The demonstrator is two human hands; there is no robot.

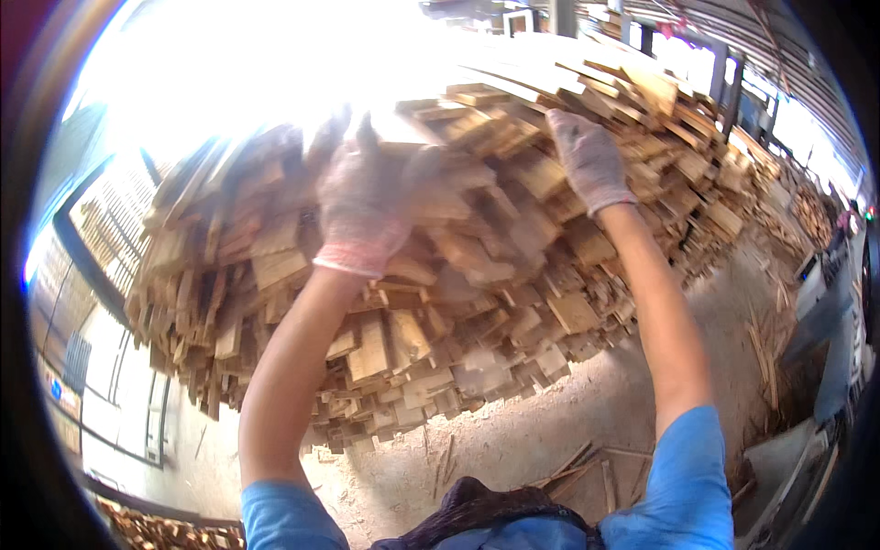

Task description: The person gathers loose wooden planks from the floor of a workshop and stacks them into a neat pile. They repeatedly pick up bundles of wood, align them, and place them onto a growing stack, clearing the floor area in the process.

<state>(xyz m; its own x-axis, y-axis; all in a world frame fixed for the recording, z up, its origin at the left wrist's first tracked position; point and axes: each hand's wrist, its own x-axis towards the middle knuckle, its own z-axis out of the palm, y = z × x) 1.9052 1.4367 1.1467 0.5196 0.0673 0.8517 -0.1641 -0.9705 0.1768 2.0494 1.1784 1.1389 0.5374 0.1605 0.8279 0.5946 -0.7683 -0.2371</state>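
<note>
Both my hands wear pale knitted gloves and reach out over a big stacked pile of cut wood pieces (371, 353). My left hand (362, 206) is blurred by motion above the upper middle of the pile. Its fingers look spread, partly washed out by glare, and I see nothing held in it. Farther right, my right hand (591, 160) has its fingers pressed together near the top of the pile. Close by its fingertips is the end of a long wooden slat (504, 84). Whether the fingers grip that slat is hidden.
The pile's ragged front faces me above a dusty floor (513, 426). Thin loose sticks (573, 467) lie near my body. At the left is a metal-framed rack (110, 357). Grey metal equipment (825, 316) lines the right side. Strong glare covers the upper left.
</note>
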